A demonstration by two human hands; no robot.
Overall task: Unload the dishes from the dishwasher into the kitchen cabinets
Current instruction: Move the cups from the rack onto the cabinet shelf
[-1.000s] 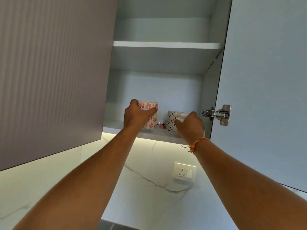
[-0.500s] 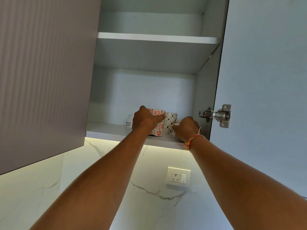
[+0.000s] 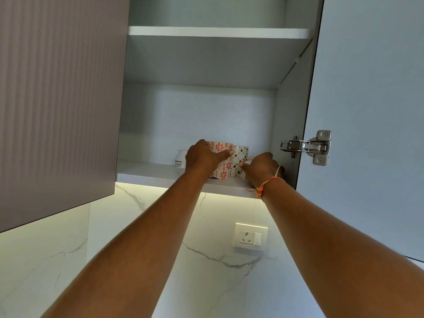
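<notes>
L hand [image 3: 202, 157] grips white mug [image 3: 221, 173] w/ red flowers

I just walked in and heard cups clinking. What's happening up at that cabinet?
A person is putting mugs away in the open wall cabinet. Their left hand grips a red-flowered mug, and their right hand holds a diamond-patterned mug right beside it. Both mugs are on the lower shelf. A small white jar sits further left.
</notes>
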